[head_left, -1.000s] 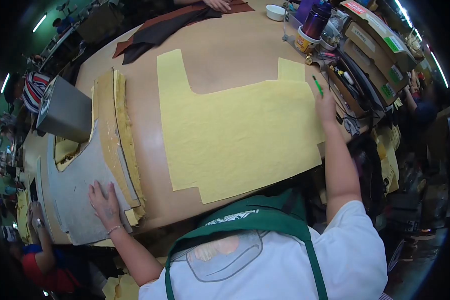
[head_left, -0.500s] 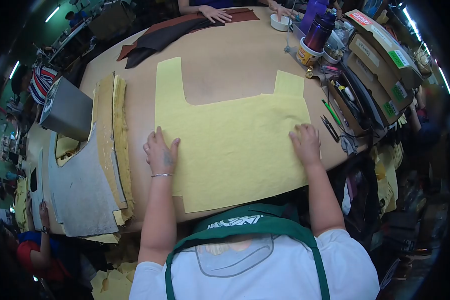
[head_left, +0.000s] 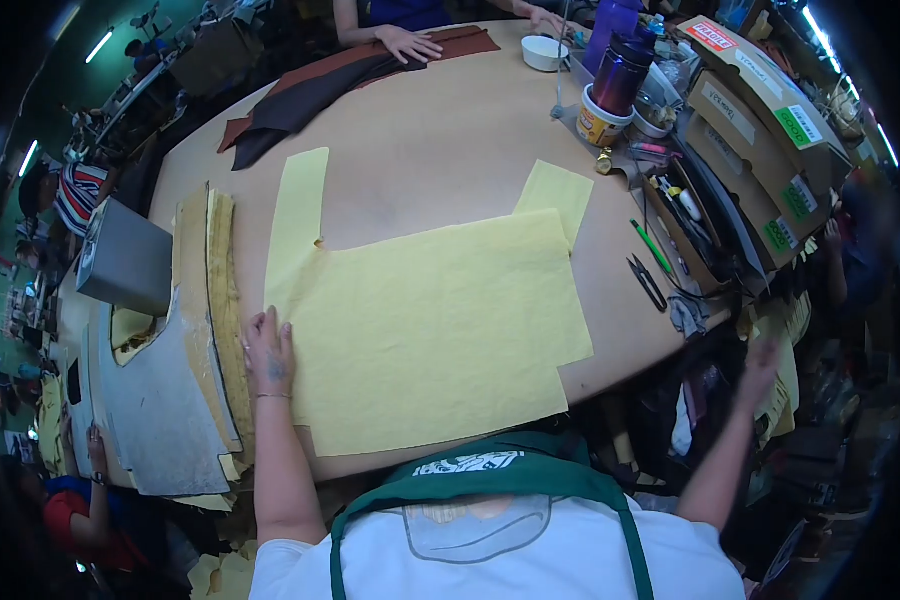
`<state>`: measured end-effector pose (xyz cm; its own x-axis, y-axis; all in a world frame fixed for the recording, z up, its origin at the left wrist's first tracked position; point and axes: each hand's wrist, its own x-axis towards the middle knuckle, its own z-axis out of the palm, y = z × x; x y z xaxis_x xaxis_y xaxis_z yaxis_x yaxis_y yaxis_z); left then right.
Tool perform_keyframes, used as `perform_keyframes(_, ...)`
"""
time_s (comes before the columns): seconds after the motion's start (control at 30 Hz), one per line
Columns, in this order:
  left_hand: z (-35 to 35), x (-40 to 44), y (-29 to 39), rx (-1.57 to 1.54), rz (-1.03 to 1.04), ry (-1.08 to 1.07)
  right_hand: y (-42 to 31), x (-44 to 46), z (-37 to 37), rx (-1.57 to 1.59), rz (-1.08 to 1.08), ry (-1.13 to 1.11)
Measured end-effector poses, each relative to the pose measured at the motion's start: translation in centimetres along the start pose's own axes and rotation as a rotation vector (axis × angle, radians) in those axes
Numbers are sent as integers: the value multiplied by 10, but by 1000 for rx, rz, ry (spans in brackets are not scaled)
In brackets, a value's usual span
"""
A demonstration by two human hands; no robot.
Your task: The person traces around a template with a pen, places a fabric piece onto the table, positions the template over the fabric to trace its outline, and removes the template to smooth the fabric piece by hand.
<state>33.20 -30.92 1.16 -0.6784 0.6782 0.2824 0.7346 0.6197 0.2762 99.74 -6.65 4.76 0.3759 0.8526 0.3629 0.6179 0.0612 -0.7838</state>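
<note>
A large cut piece of yellow sheet material [head_left: 440, 320] lies flat on the table, with one strip reaching up at its far left and another at its far right. It looks soft, like cloth or thin leather; I cannot tell which. My left hand [head_left: 269, 352] rests on its left edge, fingers stretched out and holding nothing. Off the table's right edge, my right hand [head_left: 760, 368] is smeared by motion. It is close to a bunch of yellow pieces [head_left: 788, 340] hanging there; whether it touches them is unclear.
Stiff grey and tan pattern boards [head_left: 165, 400] and a grey metal block [head_left: 125, 260] stand at the left. Black snips [head_left: 647, 283], a green pen [head_left: 650, 246] and cardboard boxes [head_left: 760, 130] are at the right. Across the table, another person's hand [head_left: 408, 43] touches dark brown pieces [head_left: 300, 110].
My right hand has left the yellow sheet and swung right, past the table edge. The sheet has shifted left and towards me, and my left hand has moved the same way with it.
</note>
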Motion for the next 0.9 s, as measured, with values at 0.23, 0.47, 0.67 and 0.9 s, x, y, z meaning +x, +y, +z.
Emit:
perform_keyframes(0.23,0,-3,6,19,-16,20,181,216,-129,188,479,14)
perform_keyframes(0.47,-1,-3,8,32,-13,38,110,222,-121,480,485,86)
perform_keyframes(0.67,0,-3,9,32,-22,40,76,204,-111,520,470,123)
perform_keyframes(0.9,0,-2,5,-9,-45,5,63,190,-94,521,492,224)
